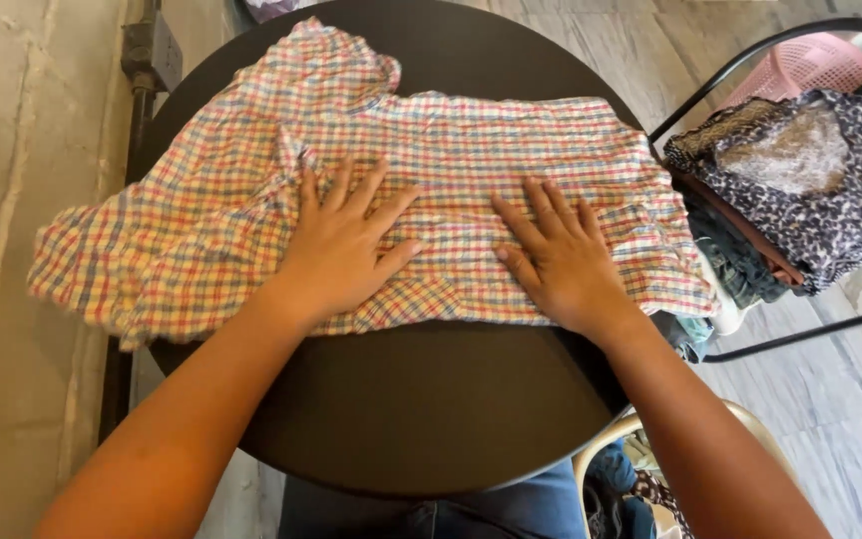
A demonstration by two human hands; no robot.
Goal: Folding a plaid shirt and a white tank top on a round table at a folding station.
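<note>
Pressing flat on a checked shirt are both hands, palms down. The left hand is laid near the garment's middle, fingers spread wide. The right hand is set just beside it, fingers extended and slightly fanned; nothing is pinched. The shirt is spread across a round dark table, one sleeve draped over the left rim. To the right, a black-framed chair is loaded with a leopard-print garment; a pink basket is seen behind it.

No packages, labels, signs, screens.
</note>
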